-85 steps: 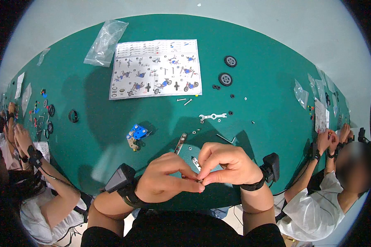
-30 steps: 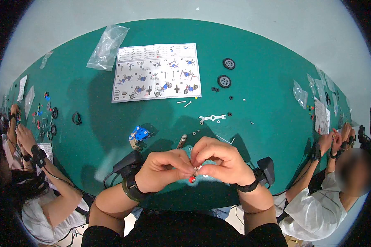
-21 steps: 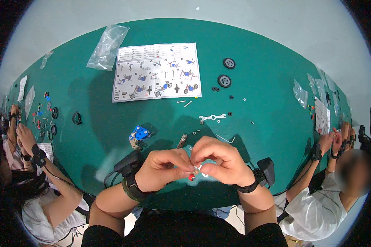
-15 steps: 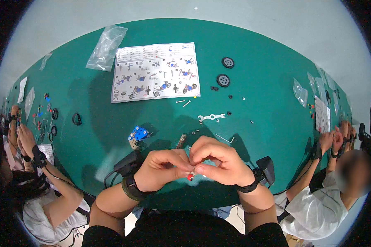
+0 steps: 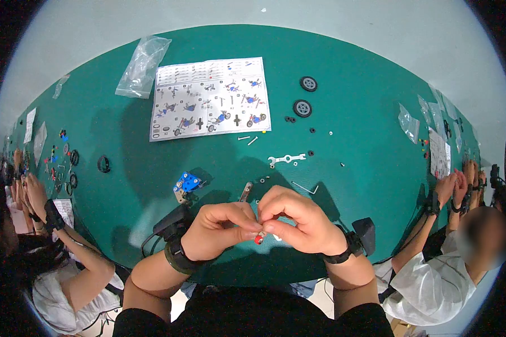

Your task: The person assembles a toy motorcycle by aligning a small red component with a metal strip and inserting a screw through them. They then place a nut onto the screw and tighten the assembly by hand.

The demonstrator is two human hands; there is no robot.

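Note:
Close together near the table's front edge, my left hand [image 5: 222,229] and my right hand [image 5: 298,222] pinch with thumb and fingertips. Between them shows a small red part [image 5: 258,240] with a bit of metal on it; the fingers cover most of it. Just beyond my left hand lies a narrow strip with holes [image 5: 245,191]. Farther left sits a partly built blue piece [image 5: 188,182] with tan and dark parts. An L-shaped hex key [image 5: 306,187] rests beyond my right hand, and a flat metal wrench [image 5: 287,159] lies behind it.
A printed instruction sheet [image 5: 211,98] lies toward the back, beside a clear plastic bag [image 5: 144,66]. Two wheels [image 5: 302,108], screws [image 5: 252,141] and several small nuts are on the green table [image 5: 354,101]. A black tyre [image 5: 103,163] lies left. Other people work at both sides.
Both hands keep their pinch on the small red part, with only slight finger movement. The whole view has shifted a little; nothing on the table has visibly moved.

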